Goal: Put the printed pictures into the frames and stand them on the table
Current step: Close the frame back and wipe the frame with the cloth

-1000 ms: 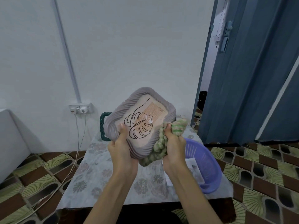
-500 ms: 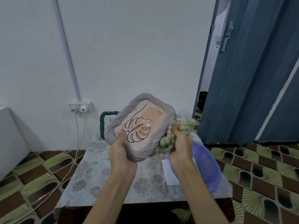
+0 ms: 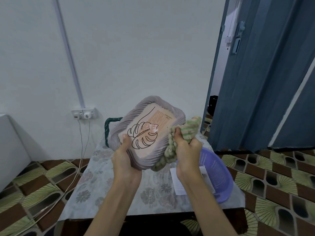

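Two hands, left hand [image 3: 125, 160] gripping tilted frame [image 3: 148, 133] (picture facing camera), right hand [image 3: 186, 150] clutching cloth [image 3: 187, 129]

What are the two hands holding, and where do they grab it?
The left hand grips the grey picture frame at its lower left edge, thumb on the front. The right hand holds a bunched green cloth against the frame's right side.

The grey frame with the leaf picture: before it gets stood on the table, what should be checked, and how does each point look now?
1. Left hand grips the grey frame firmly: ok.
2. Leaf picture sits inside the frame: ok.
3. Right hand free to help: not ok, it holds a green cloth.
4. Bare spot on the table for standing it: ok.
5. Stand at the frame's back ready: cannot tell, back hidden.
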Available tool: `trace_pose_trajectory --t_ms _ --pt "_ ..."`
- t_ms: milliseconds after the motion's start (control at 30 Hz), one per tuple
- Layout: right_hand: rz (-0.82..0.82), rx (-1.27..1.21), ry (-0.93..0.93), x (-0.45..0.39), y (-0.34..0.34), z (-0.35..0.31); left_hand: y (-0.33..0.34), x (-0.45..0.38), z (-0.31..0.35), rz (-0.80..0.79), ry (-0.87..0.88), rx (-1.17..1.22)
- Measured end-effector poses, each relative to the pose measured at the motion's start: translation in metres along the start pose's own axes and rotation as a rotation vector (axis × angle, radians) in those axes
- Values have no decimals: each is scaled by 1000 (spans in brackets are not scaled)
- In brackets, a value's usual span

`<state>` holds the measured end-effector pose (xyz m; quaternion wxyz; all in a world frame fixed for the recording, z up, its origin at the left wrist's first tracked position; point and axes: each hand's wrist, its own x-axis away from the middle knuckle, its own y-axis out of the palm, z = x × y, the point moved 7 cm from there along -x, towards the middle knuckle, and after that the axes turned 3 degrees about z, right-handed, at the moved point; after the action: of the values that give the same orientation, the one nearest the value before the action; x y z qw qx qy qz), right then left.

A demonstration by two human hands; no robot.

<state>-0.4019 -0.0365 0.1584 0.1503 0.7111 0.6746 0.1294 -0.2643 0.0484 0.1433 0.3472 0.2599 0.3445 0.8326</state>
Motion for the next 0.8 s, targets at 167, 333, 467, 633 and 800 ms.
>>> trace_pose_trajectory --t_ms 167,333,467,633,800 --pt "-136 -277 268 -5 0 10 -8 0 2 38 22 4" --pt "-286 -81 19 -17 -3 -21 -12 -2 9 9 68 -39" --pt "-40 194 -194 -17 -13 -34 -12 0 11 8 93 -92" --pt "10 53 -60 -18 -20 -24 -14 4 10 34 92 -135" --pt "-65 128 -27 -33 -25 -22 -20 2 24 73 140 -199"
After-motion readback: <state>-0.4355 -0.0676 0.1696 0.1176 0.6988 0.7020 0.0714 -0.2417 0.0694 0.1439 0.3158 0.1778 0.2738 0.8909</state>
